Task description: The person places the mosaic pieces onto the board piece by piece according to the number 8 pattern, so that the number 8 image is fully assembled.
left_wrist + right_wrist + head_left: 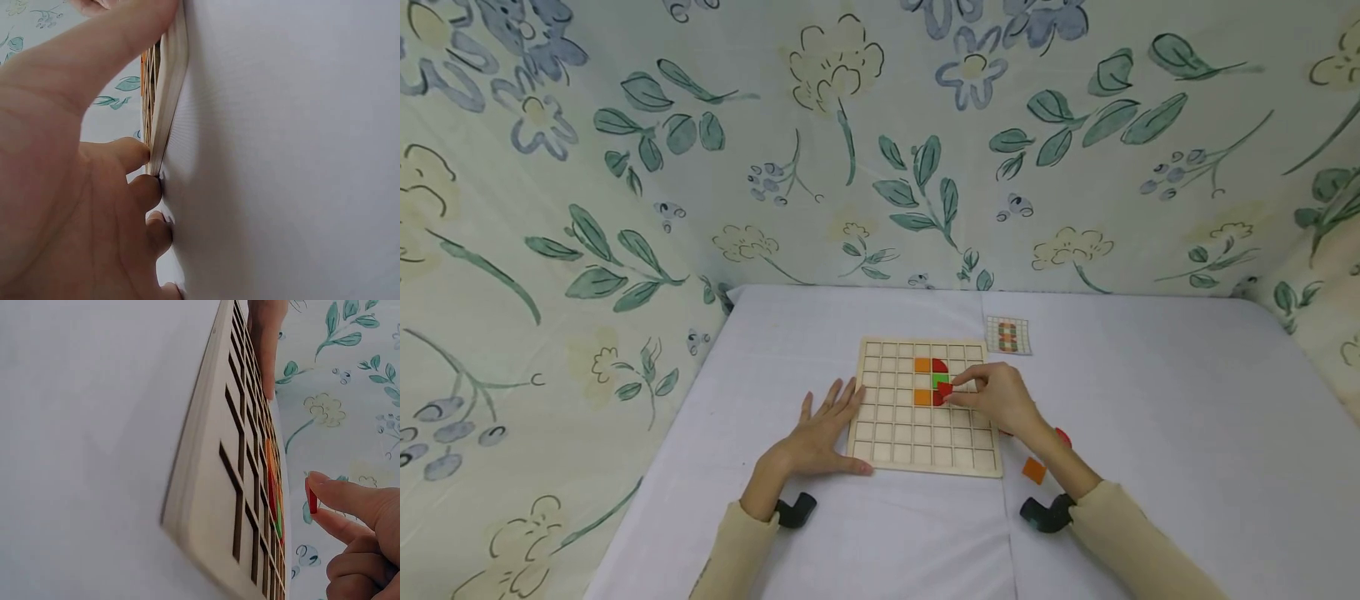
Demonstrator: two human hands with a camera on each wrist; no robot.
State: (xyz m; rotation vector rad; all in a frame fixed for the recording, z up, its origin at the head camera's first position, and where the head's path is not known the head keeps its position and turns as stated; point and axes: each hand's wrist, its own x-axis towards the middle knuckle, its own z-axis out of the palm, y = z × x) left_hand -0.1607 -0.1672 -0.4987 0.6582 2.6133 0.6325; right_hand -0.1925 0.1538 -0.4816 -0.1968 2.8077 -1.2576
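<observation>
A square wooden grid board (pixel 895 433) lies on the white cloth. My left hand (pixel 816 437) rests at its left side with fingers spread; in the left wrist view the thumb and fingertips touch the board's edge (pixel 170 94). Between thumb and forefinger my right hand (pixel 1003 400) pinches a small red tile (pixel 945 388), held just above the board; the right wrist view shows this red tile (pixel 312 497) edge-on. Set in the grid are two orange squares (pixel 922 365), a green square (pixel 938 379) and two red rounded pieces (pixel 940 365), the lower one partly covered.
A small pattern card (pixel 1008 336) lies behind the board's right corner. Right of the board are a loose orange square (pixel 1034 471) and a red piece (pixel 1063 437) partly behind the right forearm. Black wrist devices (pixel 1047 513) show under both sleeves. A floral cloth hangs behind the table.
</observation>
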